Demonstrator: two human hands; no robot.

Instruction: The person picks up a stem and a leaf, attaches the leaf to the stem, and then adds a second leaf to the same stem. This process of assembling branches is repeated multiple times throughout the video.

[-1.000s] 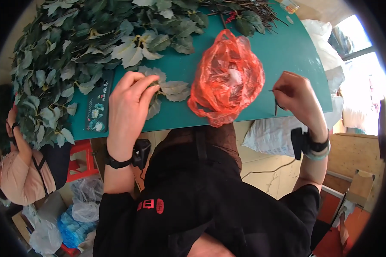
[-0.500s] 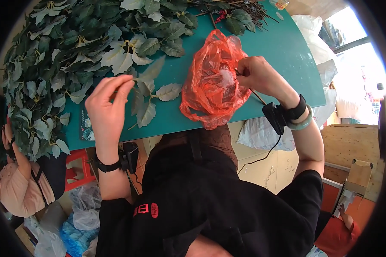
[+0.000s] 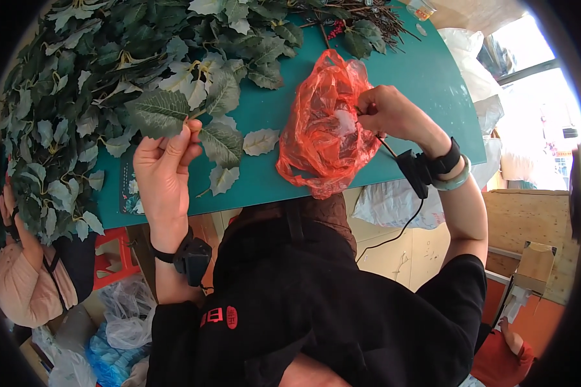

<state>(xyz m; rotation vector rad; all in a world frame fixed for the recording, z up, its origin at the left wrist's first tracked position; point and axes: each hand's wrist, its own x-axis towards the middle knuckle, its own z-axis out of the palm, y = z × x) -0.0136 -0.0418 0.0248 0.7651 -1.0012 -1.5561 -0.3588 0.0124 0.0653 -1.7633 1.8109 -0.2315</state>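
Observation:
In front of my left wrist, my left hand pinches a green artificial leaf by its base between thumb and fingers. More leaves on sprigs lie beside those fingertips on the table. My right hand is closed around a thin brown stem, whose lower end sticks out below the palm. It is at the right side of a crumpled red plastic bag. Inside the bag's opening shows a whitish lump, too unclear to name.
A large heap of green artificial leaves covers the left of the green table. Brown twigs with red berries lie at the far edge, near a clear jar. People sit at the lower left and lower right. A red stool stands left.
My left hand has turned palm toward me, and its leaf has swung from the right side to above the fingers, face showing. The right hand stays almost in place at the bag.

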